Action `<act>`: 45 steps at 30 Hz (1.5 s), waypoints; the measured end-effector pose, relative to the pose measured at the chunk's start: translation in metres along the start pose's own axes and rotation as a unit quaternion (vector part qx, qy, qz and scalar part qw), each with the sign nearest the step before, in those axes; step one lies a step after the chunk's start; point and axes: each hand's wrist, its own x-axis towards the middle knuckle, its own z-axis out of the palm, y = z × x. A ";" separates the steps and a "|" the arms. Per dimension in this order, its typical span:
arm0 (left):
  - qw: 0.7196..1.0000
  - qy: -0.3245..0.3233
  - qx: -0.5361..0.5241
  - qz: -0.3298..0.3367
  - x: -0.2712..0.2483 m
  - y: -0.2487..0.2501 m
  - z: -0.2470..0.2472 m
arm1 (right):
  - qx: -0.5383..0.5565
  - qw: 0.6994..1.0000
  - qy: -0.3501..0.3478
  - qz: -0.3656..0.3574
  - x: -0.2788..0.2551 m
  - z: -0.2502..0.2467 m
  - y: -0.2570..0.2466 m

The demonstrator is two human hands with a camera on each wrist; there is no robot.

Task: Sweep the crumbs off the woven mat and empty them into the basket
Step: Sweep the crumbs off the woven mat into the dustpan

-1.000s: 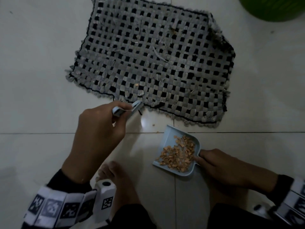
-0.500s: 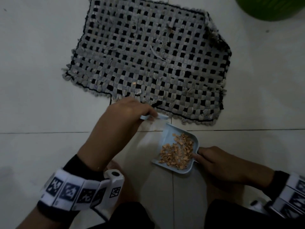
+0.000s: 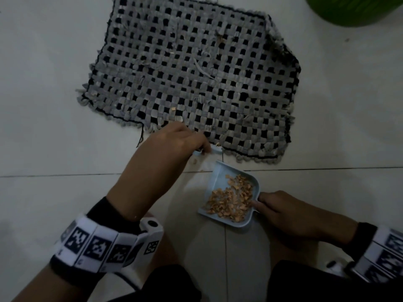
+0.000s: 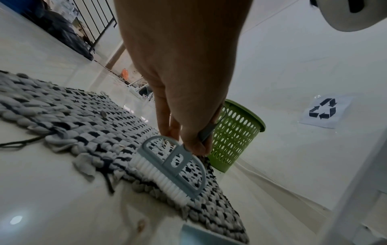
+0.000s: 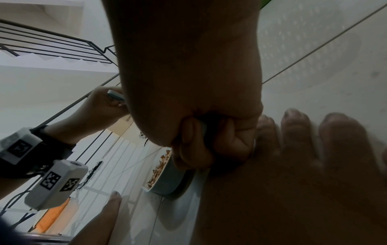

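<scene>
Floor tiles (image 3: 43, 105), pale and glossy with thin dark grout lines, carry everything. Largest on them is the woven mat (image 3: 196, 68), a rough rectangle plaited from flat grey and black strips in a checker pattern, its edges frayed into soft loops and trimmed with a black cord; one far corner is folded over and dark. A few pale crumbs on the mat (image 3: 173, 109) lie near its near edge, and a loose dark thread trails off the near left corner. Beyond the mat's far right corner stands the basket (image 4: 234, 136), a green plastic bin, round and tapering, its wall pierced with rows of oval holes. Near the mat's near edge, just off it on the tiles, sits the dustpan (image 3: 231, 192), light blue smooth plastic with a raised rim, its open lip towards the mat and a heap of orange-tan crumbs (image 3: 231, 199) inside. The right hand (image 3: 281, 212) grips the dustpan's handle with curled fingers. The left hand (image 3: 174, 140) pinches the handle of the brush (image 4: 173, 167), a small grey-blue half-round plastic frame with white bristles, held over the mat's near edge, just left of the dustpan lip. A recycling-symbol sheet (image 4: 323, 110) is stuck on the white wall behind.
</scene>
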 end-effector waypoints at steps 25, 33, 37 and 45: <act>0.999 -0.028 0.008 -0.017 -0.012 0.003 -0.003 | 0.004 1.000 0.024 -0.019 0.000 0.003 0.000; 0.999 0.032 -0.017 -0.040 -0.004 0.003 -0.013 | 0.007 1.000 0.015 -0.015 0.001 0.002 -0.001; 0.999 0.030 0.003 -0.025 -0.004 0.006 0.003 | 0.008 1.000 0.013 -0.022 0.000 0.002 0.000; 0.999 0.008 -0.010 -0.041 -0.026 -0.008 -0.003 | 0.007 0.999 0.023 -0.026 0.001 0.002 -0.001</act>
